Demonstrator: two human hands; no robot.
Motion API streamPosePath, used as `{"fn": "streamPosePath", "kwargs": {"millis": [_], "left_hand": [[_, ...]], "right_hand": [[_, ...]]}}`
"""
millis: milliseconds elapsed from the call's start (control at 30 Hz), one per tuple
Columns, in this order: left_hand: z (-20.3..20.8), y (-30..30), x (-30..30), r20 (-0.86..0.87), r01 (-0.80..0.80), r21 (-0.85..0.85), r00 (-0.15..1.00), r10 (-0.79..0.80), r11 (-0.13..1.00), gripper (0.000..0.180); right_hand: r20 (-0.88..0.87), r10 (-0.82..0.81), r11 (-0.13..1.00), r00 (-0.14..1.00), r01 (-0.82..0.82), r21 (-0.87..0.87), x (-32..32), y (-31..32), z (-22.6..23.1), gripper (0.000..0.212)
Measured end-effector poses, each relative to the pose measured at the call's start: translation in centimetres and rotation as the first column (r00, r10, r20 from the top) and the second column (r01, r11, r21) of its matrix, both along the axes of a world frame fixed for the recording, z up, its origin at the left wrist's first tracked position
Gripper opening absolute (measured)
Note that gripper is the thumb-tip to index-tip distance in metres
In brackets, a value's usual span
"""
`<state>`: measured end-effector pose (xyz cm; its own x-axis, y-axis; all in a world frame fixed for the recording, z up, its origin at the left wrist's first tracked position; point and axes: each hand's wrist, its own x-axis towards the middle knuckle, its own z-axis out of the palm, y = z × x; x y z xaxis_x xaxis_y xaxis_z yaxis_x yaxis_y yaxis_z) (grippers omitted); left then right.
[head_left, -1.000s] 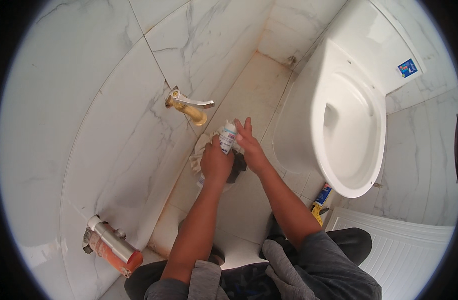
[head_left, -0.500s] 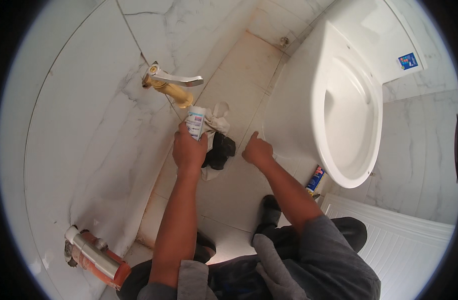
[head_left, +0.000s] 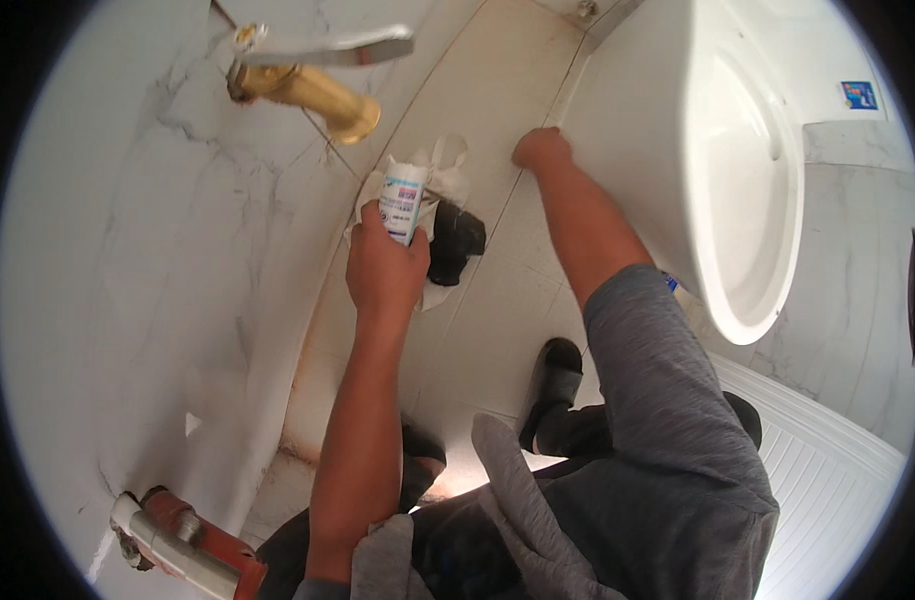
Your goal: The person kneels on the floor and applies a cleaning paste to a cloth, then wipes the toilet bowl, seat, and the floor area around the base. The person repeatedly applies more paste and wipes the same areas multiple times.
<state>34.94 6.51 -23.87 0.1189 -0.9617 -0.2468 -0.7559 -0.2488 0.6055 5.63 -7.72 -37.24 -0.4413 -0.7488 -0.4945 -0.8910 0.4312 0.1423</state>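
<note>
My left hand point(head_left: 386, 262) is wrapped round a white cylindrical container point(head_left: 402, 205) with a printed label; whether it is a tube or a can is unclear. The container is held above a crumpled whitish cloth point(head_left: 448, 178) and a black crumpled item point(head_left: 456, 243) on the floor. My right hand point(head_left: 544, 149) is low beside the base of the white toilet point(head_left: 628, 130), close to where it meets the floor tiles. Its fingers are curled and mostly hidden beneath the hand; whether anything is in them does not show.
A brass tap point(head_left: 313, 98) with a metal lever juts from the marbled wall at the left. Lower left is an orange and silver tool point(head_left: 193, 540). A white ribbed panel point(head_left: 828, 450) lies at the right, and a blue package point(head_left: 670, 283) peeks out below the toilet.
My right hand has reached forward along the toilet's base, and its pointing index finger no longer shows. My left hand still grips the container. The view has shifted forward and closer.
</note>
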Motion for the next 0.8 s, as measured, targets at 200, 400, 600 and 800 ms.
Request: {"fn": "streamPosePath", "kwargs": {"millis": [200, 400, 600, 800], "left_hand": [[-0.1, -0.3, 0.3, 0.023, 0.013, -0.001, 1.0, -0.013, 1.0, 0.051], [0.3, -0.6, 0.0, 0.023, -0.008, -0.023, 1.0, 0.008, 1.0, 0.052], [1.4, -0.5, -0.7, -0.006, -0.036, -0.021, 0.999, 0.036, 0.999, 0.052], [1.8, -0.5, -0.9, -0.01, -0.017, -0.018, 1.0, 0.017, 1.0, 0.052]], "right_hand": [[0.021, 0.179, 0.913, 0.984, -0.174, 0.369, -0.2, -1.4, 2.5, 0.041], [0.112, 0.243, 0.878, 0.963, -0.268, 0.397, 0.8, 3.0, 2.3, 0.043], [0.098, 0.133, 0.962, 0.986, -0.153, 0.226, 1.9, 9.2, 2.4, 0.057], [0.075, 0.083, 0.976, 0.994, -0.097, 0.196, 3.3, 12.6, 4.7, 0.085]]}}
